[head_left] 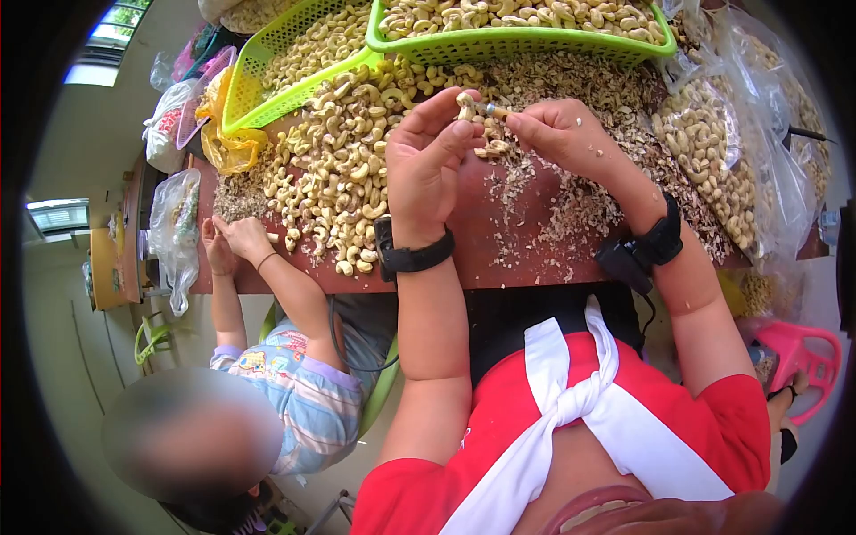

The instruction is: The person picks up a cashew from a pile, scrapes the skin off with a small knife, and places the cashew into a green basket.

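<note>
Between the thumb and fingers of my left hand (430, 160) is a pale cashew nut (465, 105), held above the table. My right hand (571, 134) grips a small knife (497, 111) with a wooden-coloured handle and a metal collar. Its tip meets the cashew, and the blade itself is too small to make out. A large pile of cashews (343, 165) lies to the left of my left hand. Under and behind my right hand spreads a heap of brown skin flakes (571, 89).
Two green baskets, one at the back (526, 40) and one at the left (245, 94), hold cashews. A clear bag of cashews (713, 160) stands at the right. Another person's hands (236, 242) work at the table's left edge. A pink stool (807, 357) is at the lower right.
</note>
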A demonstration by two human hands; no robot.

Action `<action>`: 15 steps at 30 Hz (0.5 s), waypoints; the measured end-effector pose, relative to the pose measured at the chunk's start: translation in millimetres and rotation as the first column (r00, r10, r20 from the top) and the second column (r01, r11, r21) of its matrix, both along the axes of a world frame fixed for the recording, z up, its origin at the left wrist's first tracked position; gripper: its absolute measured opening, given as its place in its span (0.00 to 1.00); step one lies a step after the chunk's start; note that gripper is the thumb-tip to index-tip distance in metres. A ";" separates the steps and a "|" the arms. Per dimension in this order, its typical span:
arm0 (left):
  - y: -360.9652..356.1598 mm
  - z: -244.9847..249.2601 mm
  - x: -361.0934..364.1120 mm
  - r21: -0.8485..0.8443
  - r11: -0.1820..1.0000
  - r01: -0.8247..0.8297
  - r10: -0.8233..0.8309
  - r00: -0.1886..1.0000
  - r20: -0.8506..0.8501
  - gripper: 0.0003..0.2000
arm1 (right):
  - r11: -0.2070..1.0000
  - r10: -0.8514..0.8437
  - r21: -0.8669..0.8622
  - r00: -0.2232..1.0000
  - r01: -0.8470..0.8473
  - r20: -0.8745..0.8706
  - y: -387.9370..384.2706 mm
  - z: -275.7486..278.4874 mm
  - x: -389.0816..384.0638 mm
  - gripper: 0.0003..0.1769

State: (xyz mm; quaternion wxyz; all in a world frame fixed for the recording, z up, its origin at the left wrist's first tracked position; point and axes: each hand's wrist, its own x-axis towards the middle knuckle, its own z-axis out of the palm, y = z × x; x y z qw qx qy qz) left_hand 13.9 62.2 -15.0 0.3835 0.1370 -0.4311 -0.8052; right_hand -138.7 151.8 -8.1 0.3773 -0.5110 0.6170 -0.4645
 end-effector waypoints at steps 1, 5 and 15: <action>0.7 1.2 -0.4 0.013 1.000 0.001 0.000 1.000 -0.009 0.16 | 1.000 0.004 0.009 1.000 -0.004 0.012 0.1 0.1 0.7 0.20; 2.0 3.0 -2.8 0.009 0.999 -0.039 0.038 0.999 0.028 0.18 | 1.000 -0.001 0.028 1.000 0.000 0.022 0.7 3.2 4.0 0.20; -3.0 -0.4 -2.7 -0.041 0.999 -0.005 0.002 0.998 -0.060 0.21 | 0.999 0.036 0.040 0.999 -0.035 -0.028 1.4 3.4 4.7 0.22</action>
